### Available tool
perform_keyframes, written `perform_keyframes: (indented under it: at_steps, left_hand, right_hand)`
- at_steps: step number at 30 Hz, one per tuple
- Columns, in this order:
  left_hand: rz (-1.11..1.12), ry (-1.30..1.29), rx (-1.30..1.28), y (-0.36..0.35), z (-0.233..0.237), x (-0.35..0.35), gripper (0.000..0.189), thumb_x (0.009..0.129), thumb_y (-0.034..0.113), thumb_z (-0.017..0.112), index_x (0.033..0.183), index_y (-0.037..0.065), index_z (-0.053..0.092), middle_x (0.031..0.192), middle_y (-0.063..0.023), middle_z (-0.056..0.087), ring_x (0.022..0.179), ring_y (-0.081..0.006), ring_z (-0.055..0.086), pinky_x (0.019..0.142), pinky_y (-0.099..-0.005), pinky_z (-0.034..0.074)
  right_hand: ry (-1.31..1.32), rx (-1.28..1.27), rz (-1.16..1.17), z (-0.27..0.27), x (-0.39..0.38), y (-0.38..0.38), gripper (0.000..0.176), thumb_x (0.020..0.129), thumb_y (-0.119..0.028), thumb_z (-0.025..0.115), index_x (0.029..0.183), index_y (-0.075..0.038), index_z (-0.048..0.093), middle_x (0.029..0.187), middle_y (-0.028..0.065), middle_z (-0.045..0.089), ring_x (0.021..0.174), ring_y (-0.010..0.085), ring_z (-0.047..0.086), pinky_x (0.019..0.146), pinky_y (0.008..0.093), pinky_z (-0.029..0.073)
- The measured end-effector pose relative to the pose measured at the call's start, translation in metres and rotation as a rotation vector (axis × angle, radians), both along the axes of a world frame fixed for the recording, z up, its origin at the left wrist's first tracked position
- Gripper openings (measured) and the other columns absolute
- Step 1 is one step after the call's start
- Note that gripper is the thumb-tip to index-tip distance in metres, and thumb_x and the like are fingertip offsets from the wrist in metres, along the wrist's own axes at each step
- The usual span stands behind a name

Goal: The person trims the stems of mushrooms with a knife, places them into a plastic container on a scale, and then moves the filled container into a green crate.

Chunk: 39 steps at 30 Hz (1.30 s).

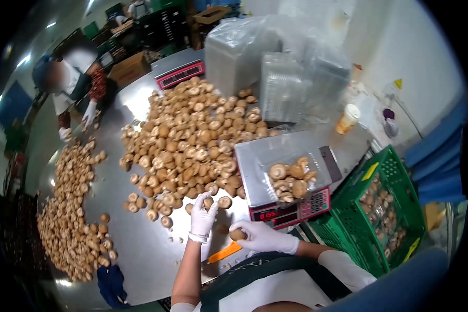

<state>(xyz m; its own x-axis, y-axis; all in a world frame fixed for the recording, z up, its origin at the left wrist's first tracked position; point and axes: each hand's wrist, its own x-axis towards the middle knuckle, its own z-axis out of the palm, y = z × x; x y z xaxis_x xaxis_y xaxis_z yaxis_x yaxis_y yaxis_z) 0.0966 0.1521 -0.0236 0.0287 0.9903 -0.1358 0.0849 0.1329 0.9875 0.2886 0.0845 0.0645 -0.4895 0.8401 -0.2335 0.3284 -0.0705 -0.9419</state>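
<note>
My left hand (202, 220), in a white glove, is at the near edge of a large heap of brown mushrooms (192, 138), its fingers closed around one mushroom (208, 203). Closer to my body, my gloved right hand (262, 237) grips another mushroom (237, 235), cap showing. An orange-handled knife (225, 252) lies on the steel table below my hands, its blade partly hidden. To the right, a clear plastic tray (312, 188) with several mushrooms rests on a digital scale (255, 171). The scale's red display appears to read 0.155.
A green crate (343, 208) of packed mushrooms stands at right. Stacked clear trays (283, 86) in plastic bags, a second scale (178, 70) and a paper cup (348, 118) sit farther back. Across the table, a co-worker's gloved hand (90, 114) is by another mushroom pile (73, 208).
</note>
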Motion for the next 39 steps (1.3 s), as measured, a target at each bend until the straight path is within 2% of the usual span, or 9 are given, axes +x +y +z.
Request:
perform_keyframes:
  at_steps: [1,3,7,14,19,24,29,37,39]
  left_hand:
    - [-0.008,-0.108,-0.076,-0.002,0.026,0.019,0.032,0.085,0.006,0.059,0.116,0.008,0.051,0.081,0.0011,0.056,0.054,-0.0043,0.051,0.042,-0.0172,0.04]
    - [-0.091,-0.177,-0.096,0.0,0.052,0.048,0.033,0.085,0.006,0.059,0.117,0.009,0.049,0.081,0.0004,0.056,0.054,-0.0039,0.05,0.041,-0.017,0.038]
    - [-0.193,0.029,0.501,0.013,0.075,0.117,0.036,0.08,0.009,0.065,0.113,0.003,0.052,0.1,-0.0095,0.057,0.096,-0.019,0.056,0.084,-0.0286,0.045]
    - [-0.351,0.307,0.806,0.048,0.102,0.214,0.043,0.078,0.018,0.066,0.117,0.009,0.051,0.118,-0.0149,0.049,0.098,-0.0329,0.056,0.081,-0.0352,0.048]
    - [-0.677,0.87,1.046,0.064,0.065,0.245,0.03,0.087,0.031,0.051,0.111,0.014,0.059,0.106,-0.0118,0.06,0.102,-0.038,0.054,0.089,-0.0466,0.041]
    - [-0.738,0.454,0.827,0.068,0.078,0.242,0.027,0.09,0.026,0.047,0.109,0.012,0.06,0.104,-0.0125,0.062,0.105,-0.0361,0.052,0.098,-0.0434,0.037]
    - [-0.552,0.03,0.621,0.079,0.117,0.182,0.026,0.092,0.019,0.046,0.104,0.0,0.059,0.106,-0.012,0.061,0.103,-0.0247,0.055,0.092,-0.0331,0.039]
    - [-0.196,0.107,0.424,0.05,0.103,0.093,0.022,0.091,0.012,0.047,0.106,-0.002,0.057,0.097,-0.0097,0.059,0.09,-0.0164,0.055,0.082,-0.0266,0.042]
    - [-0.207,0.033,0.378,0.037,0.092,0.097,0.022,0.088,0.009,0.051,0.107,-0.001,0.056,0.1,-0.0119,0.057,0.091,-0.02,0.055,0.082,-0.0289,0.043]
  right_hand:
    - [-0.059,-0.099,-0.053,0.021,0.016,0.0,0.034,0.078,-0.011,0.061,0.11,-0.008,0.052,0.091,0.0138,0.061,0.082,0.0207,0.063,0.07,0.0291,0.049]
    - [-0.002,0.41,-0.3,0.013,0.053,0.004,0.03,0.078,-0.014,0.063,0.107,-0.007,0.056,0.091,0.0121,0.064,0.082,0.0207,0.064,0.071,0.0296,0.05]
    - [-0.235,0.631,-0.729,0.008,0.125,0.02,0.035,0.076,-0.011,0.064,0.108,-0.003,0.055,0.103,0.0136,0.06,0.098,0.0284,0.055,0.086,0.0348,0.042]
    - [-0.567,0.704,-0.681,-0.022,0.159,0.017,0.04,0.082,-0.017,0.057,0.119,-0.003,0.048,0.129,0.0252,0.041,0.125,0.0446,0.029,0.104,0.0533,0.019]
    - [-0.245,0.679,-0.713,-0.037,0.169,0.012,0.032,0.08,-0.005,0.051,0.112,0.001,0.051,0.132,0.0246,0.04,0.128,0.0376,0.031,0.105,0.0429,0.024]
    - [0.392,0.472,-0.911,-0.046,0.183,0.009,0.031,0.079,0.006,0.047,0.108,0.001,0.055,0.13,0.0181,0.044,0.123,0.024,0.041,0.104,0.0348,0.03]
    - [0.354,0.522,-1.017,-0.047,0.201,0.009,0.027,0.081,0.006,0.047,0.107,0.002,0.055,0.113,0.0124,0.057,0.107,0.0179,0.053,0.096,0.0298,0.038]
    - [0.244,0.489,-1.006,-0.02,0.192,0.019,0.022,0.083,0.006,0.048,0.102,0.002,0.058,0.098,0.0067,0.061,0.094,0.0133,0.057,0.087,0.0261,0.043]
    - [-0.088,0.587,-0.875,-0.009,0.18,0.028,0.019,0.083,0.002,0.049,0.099,0.0,0.06,0.095,0.0044,0.061,0.09,0.0112,0.056,0.081,0.0255,0.044]
